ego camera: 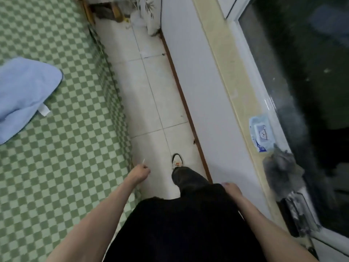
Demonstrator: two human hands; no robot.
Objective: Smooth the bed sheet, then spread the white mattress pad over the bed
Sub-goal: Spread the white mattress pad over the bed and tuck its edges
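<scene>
From the head view I judge the smoothing mostly done: the green-and-white checkered bed sheet (56, 129) lies flat, but no white mattress pad is in sight — only a pale blue folded cloth (24, 91) lying on the sheet. My left hand (140, 172) pinches a thin white sliver; my right hand (231, 188) hangs by my black trousers, fingers hidden — I cannot tell. White floor tiles (151, 103) run between bed and beige windowsill (226, 76).
</scene>
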